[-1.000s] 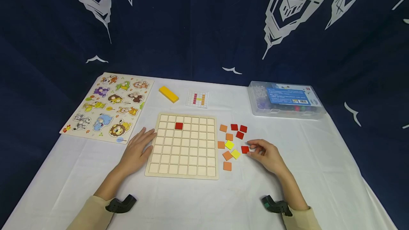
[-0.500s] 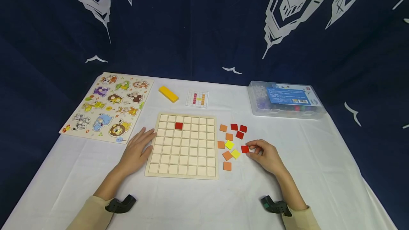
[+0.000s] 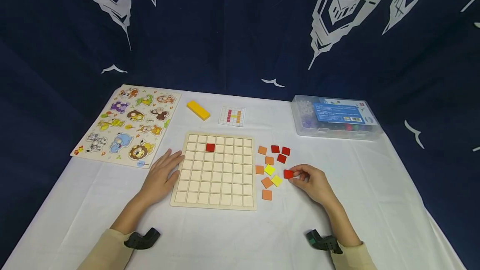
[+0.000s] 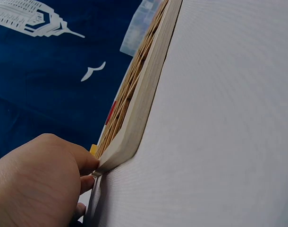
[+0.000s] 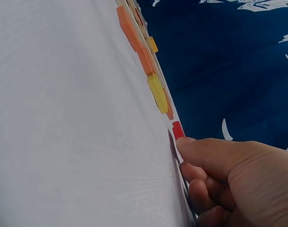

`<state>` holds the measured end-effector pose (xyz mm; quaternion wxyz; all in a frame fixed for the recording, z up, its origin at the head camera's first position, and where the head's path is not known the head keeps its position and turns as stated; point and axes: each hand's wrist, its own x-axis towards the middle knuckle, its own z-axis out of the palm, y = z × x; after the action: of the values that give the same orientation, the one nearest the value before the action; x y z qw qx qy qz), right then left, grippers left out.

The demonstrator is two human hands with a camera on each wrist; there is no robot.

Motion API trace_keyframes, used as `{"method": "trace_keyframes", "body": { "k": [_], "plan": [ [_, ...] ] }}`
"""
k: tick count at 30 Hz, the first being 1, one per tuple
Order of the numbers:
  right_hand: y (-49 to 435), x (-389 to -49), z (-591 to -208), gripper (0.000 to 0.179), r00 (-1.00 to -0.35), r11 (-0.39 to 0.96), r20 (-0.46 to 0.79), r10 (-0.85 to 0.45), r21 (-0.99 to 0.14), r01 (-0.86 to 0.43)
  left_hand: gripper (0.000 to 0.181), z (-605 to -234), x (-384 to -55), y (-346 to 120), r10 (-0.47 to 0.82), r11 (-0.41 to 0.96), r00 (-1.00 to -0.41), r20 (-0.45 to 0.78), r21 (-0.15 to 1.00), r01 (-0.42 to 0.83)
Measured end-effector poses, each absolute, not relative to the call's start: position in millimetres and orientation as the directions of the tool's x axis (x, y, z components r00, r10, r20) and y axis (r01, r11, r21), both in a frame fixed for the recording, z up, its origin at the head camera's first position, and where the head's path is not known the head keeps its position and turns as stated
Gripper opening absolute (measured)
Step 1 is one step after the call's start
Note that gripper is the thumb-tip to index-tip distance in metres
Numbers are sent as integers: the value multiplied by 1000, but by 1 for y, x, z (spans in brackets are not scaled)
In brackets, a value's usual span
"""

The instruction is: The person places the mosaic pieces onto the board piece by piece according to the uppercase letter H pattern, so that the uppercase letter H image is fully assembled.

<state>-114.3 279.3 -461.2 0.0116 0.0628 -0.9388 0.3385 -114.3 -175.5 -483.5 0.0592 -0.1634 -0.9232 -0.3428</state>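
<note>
A pale wooden grid board [image 3: 215, 176] lies mid-table, with one red square tile [image 3: 210, 147] in its second row. My left hand [image 3: 161, 178] rests along the board's left edge, fingers stretched and touching it; the left wrist view shows the fingertips at the board's corner [image 4: 118, 153]. To the right of the board my right hand [image 3: 312, 182] pinches another red tile [image 3: 288, 174] between thumb and fingers. In the right wrist view the thumb [image 5: 191, 144] covers part of that red tile [image 5: 177, 128]. Orange tiles [image 3: 266, 195], yellow tiles [image 3: 276, 181] and red tiles [image 3: 282, 158] lie between board and hand.
Behind the board are a small card with a coloured grid pattern [image 3: 232, 116] and a yellow block [image 3: 198, 110]. An animal puzzle board [image 3: 127, 126] lies at the left. A clear plastic box with a blue label [image 3: 335, 118] stands at the back right.
The right fingers have closed on the red tile, which has shifted very slightly up the table. The left hand and the board stay where they were.
</note>
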Motion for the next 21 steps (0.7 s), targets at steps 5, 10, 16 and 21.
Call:
{"method": "trace_keyframes", "body": {
  "k": [5, 10, 16, 21],
  "plan": [
    [274, -117, -453, 22, -987, 755, 106, -122, -636, -162, 46, -484, -114, -176, 260, 711, -941, 218, 616, 339],
    [250, -130, -434, 21, -971, 726, 158, -178, -645, -238, 46, -484, -114, -177, 261, 709, -940, 219, 618, 340],
    [195, -154, -413, 22, -947, 670, 169, -273, -674, -313, 47, -484, -115, -177, 261, 708, -943, 207, 623, 332],
    [142, -168, -407, 20, -926, 639, 167, -338, -682, -356, 46, -485, -115, -176, 259, 709, -943, 209, 621, 333]
  ]
}}
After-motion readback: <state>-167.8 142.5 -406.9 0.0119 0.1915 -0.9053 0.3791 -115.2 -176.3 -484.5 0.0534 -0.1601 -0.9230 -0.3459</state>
